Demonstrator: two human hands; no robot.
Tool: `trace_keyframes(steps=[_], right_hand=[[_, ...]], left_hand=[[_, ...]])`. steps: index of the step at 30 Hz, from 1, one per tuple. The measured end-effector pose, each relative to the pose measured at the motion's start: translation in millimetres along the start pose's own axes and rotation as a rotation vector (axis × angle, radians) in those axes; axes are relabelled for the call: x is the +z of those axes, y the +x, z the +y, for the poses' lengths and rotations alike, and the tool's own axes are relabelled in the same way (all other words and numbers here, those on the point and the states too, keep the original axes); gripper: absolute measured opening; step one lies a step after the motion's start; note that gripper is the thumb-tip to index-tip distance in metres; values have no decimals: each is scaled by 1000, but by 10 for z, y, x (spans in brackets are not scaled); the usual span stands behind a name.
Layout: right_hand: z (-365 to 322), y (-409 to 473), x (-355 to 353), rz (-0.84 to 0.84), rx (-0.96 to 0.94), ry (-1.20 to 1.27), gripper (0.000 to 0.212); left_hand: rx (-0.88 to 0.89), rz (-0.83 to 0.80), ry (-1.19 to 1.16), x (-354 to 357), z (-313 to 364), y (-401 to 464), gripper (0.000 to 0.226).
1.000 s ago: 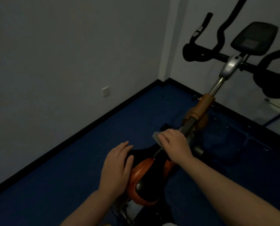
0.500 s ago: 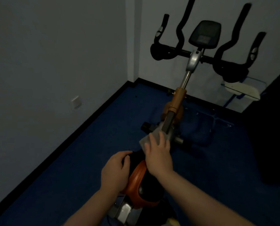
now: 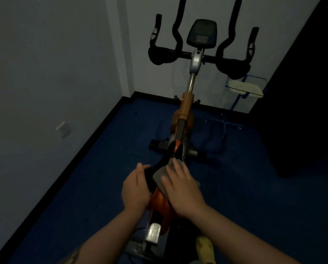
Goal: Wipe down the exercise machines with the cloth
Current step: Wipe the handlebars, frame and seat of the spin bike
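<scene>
An exercise bike (image 3: 186,109) with an orange and black frame stands before me in a dim room, its black handlebars (image 3: 233,67) and console (image 3: 202,34) near the far wall. The black and orange saddle (image 3: 159,199) is just below me. My right hand (image 3: 182,191) lies flat on a grey cloth (image 3: 160,175), pressing it onto the saddle's front part. My left hand (image 3: 135,189) grips the saddle's left side, thumb over the black edge. Most of the cloth is hidden under my right hand.
A grey wall with a socket (image 3: 63,128) runs along the left, meeting blue carpet (image 3: 83,187) at a black skirting. A clear blue-framed stand (image 3: 245,86) sits at the back right. A dark mass (image 3: 308,111) fills the right side.
My right hand has slid the cloth back from the frame post onto the saddle, towards me. My view has swung so the bike is centred. The left hand stays on the saddle.
</scene>
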State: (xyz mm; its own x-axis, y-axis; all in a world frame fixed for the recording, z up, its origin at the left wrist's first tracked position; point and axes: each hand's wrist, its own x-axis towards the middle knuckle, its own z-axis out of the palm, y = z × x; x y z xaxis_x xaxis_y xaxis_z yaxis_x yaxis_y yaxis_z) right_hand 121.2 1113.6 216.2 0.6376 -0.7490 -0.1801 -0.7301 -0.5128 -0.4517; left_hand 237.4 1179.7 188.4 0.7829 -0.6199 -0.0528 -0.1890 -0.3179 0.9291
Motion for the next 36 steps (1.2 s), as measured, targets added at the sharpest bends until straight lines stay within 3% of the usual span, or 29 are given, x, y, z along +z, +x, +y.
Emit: trace_keyframes(steps=[3,6,9,12,14,17,20,23,26,29,32,36], right_hand=[[-140,-36,101,98,123,-8,56],[-289,-366,270,154,45,-112,76],[-48,-183,156,109,31,58,59],[56,12,64,109,190,271,49],[-89,-217,231,209,243,126,53],[-119,-583,372,284,62,12,61],[167,-254,188,184,-19,217,50],[119,-112,145,190,238,448,51],[-190,-495,355,332,256,259,66],[-99,-386,332,310,169,213,66],[15,-15,180,213,318,326,57],[-243,-383,329,275,243,120,69]], left_hand=[[2,-13,5,-2,26,-17,57],[-14,-16,-7,-11,12,-10,54],[-12,-22,4,-9,22,10,53],[-1,-29,20,-14,11,1,49],[7,-38,28,-22,-4,-1,41],[13,-36,30,-20,7,-5,36],[19,-39,52,-24,25,-1,32],[17,-42,49,-29,11,-9,32],[25,-34,54,-22,23,-22,32],[33,-25,64,-17,37,-14,32],[32,-31,59,-14,25,-18,30],[80,-32,68,-28,9,-23,27]])
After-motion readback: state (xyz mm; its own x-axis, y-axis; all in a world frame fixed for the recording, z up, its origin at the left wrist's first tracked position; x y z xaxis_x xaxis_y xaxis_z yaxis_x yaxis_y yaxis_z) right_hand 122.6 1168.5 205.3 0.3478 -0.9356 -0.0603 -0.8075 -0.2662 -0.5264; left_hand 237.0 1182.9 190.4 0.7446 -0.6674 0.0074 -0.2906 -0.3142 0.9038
